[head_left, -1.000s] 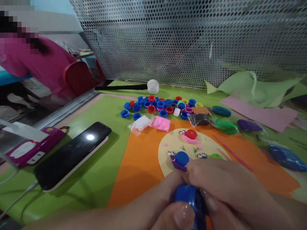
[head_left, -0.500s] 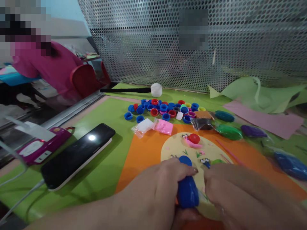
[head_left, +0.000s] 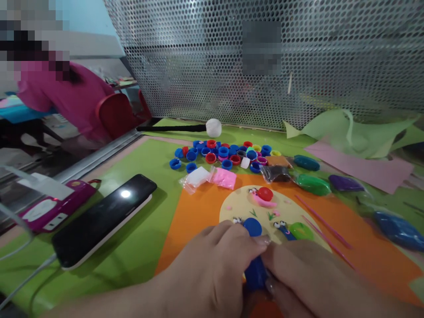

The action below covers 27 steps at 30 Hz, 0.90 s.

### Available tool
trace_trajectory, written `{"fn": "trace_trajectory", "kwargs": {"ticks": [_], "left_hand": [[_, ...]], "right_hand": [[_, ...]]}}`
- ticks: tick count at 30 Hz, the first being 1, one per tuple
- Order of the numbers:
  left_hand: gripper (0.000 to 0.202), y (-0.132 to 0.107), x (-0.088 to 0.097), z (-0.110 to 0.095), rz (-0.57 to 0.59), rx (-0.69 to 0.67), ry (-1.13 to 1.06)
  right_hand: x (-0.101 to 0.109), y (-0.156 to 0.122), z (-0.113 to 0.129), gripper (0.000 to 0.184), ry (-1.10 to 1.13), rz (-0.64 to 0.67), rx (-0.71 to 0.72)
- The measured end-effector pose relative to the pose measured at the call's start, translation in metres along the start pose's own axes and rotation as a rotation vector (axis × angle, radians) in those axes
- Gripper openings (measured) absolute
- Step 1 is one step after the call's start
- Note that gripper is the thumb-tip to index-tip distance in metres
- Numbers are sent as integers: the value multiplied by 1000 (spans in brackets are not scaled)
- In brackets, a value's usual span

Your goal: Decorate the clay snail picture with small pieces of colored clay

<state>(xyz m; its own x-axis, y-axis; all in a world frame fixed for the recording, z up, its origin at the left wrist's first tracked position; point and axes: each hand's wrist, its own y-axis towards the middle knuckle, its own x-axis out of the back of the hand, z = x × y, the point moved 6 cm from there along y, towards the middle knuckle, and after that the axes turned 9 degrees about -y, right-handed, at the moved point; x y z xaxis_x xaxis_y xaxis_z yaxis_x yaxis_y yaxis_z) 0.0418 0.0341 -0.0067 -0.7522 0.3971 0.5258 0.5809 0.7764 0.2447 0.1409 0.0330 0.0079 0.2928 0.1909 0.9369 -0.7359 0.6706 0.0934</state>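
My left hand (head_left: 218,260) is closed round a glossy blue object (head_left: 255,274), whose kind is partly hidden by the fingers. Against its right side, my right hand (head_left: 298,274) presses with bent fingers, and the two hands touch. Beneath them lies a pale yellow round sheet (head_left: 236,201) on orange paper. On it are snail-like figures: one with a red cap (head_left: 265,194) and pink clay body, one with a blue cap (head_left: 252,227) beside my left fingers, and one with a green shell (head_left: 300,231) and blue body. Small clay flowers and grass dot the sheet.
Several bottle caps (head_left: 223,151) lie behind, with white (head_left: 198,176) and pink clay packets (head_left: 224,178) nearer. Coloured clay bags (head_left: 313,184) and pink strips (head_left: 326,221) are at right. A phone (head_left: 106,221) and a cabled power strip (head_left: 59,203) lie left. Perforated metal (head_left: 198,66) stands behind.
My right hand has moved left and now closes on the glossy blue object beside my left hand. The green-shelled figure and pink strips show more. The view has shifted slightly.
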Motion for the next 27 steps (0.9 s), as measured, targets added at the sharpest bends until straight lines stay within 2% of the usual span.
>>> {"fn": "trace_trajectory", "kwargs": {"ticks": [3,5,9,13,15,17,21,23,27], "left_hand": [[17,1,5,-18,-121,-268,290],[22,0,6,-28,-175,-380,488],[27,-1,5,-34,-190,-460,729],[29,0,1,-31,-115,-431,769],[31,1,0,-28,-91,-385,800],[31,1,1,-28,-120,-361,884],[29,-8,4,-37,-305,-513,1072],[30,-14,3,-39,-359,-573,1102],[35,-20,2,-37,-376,-564,1070]], "right_hand": [[-9,3,-4,15,-67,6,-11],[-9,4,-3,16,-68,-12,-9],[-6,2,-2,13,-52,-21,-29],[-13,-2,-9,18,5,62,-133],[-17,-2,-13,24,100,108,-176],[-20,-1,-17,25,240,116,-227],[-16,8,-21,13,599,14,-290],[-11,12,-20,14,757,-31,-274],[-14,14,-14,19,1015,67,-259]]}}
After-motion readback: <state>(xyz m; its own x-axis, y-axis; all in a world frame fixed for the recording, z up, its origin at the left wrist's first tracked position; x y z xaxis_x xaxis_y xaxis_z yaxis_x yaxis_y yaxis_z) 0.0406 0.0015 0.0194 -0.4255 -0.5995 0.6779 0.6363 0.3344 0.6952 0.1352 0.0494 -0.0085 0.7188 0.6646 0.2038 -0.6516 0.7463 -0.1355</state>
